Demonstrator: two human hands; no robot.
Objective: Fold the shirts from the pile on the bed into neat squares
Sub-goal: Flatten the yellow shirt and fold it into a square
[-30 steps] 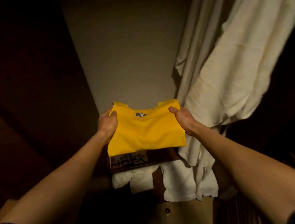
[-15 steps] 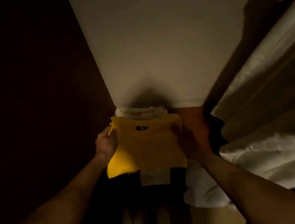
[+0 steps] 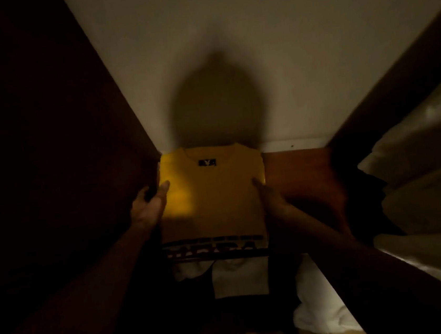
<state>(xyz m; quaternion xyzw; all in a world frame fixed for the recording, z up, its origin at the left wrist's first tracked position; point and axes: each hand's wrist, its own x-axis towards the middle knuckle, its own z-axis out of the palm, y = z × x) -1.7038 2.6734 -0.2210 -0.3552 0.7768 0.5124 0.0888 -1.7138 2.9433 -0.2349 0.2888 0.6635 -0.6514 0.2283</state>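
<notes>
A folded yellow shirt (image 3: 214, 192) with a small black neck label lies flat on a stack of folded clothes, pushed against the pale back wall. My left hand (image 3: 149, 205) is at the shirt's left edge, fingers straight and spread, thumb tip touching the fabric. At the shirt's right edge my right hand (image 3: 269, 199) lies in shadow, with its fingers extended onto the cloth. Neither hand grips the shirt.
Under the yellow shirt shows a folded garment with black print (image 3: 215, 248), and white folded clothes (image 3: 237, 277) below. A dark panel (image 3: 61, 157) stands left, a brown shelf surface (image 3: 297, 174) right. Pale hanging fabric (image 3: 428, 170) fills the right side.
The yellow shirt went from held in the air to lying on the stack by the wall. Both hands have let go of its edges and opened.
</notes>
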